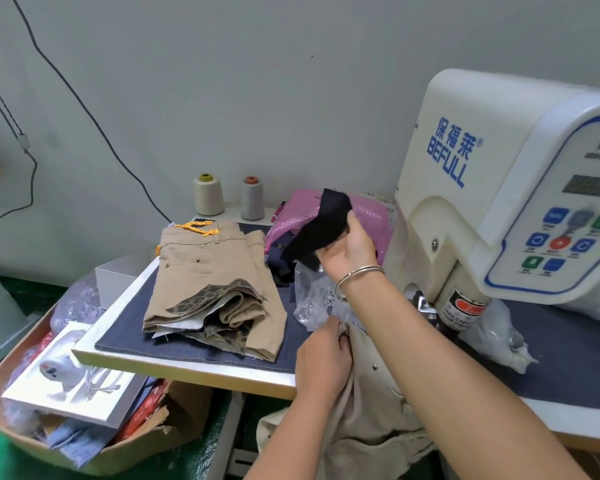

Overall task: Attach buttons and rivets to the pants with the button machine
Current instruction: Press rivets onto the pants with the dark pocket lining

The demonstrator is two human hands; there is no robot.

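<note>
Pants (371,403) hanging over bench (187,367) front edge beside button machine (492,188); left hand (323,362) pinching their cloth, right hand (349,249) raised, fingers gripping black fabric scrap (321,230). Folded pants stack (208,289) lying left.

BEFULL in blue on the button machine's flank

There it is, plain on the cream side of the button machine (492,188): three blue Chinese characters, 保福莱, with a small ® mark, and directly beneath them BEFULL in blue capitals, running slightly downhill. Below that, down by the machine's lower head, a black-and-red warning sticker (463,311) wraps round the column; "TAKE CARE" reads on it, and a second line starts "YOUR FIN" before it curves away. To the right of the brand name, the control panel (565,230) carries small captions over its dark display and under its blue, green and red buttons, all too blurred to read.
</note>
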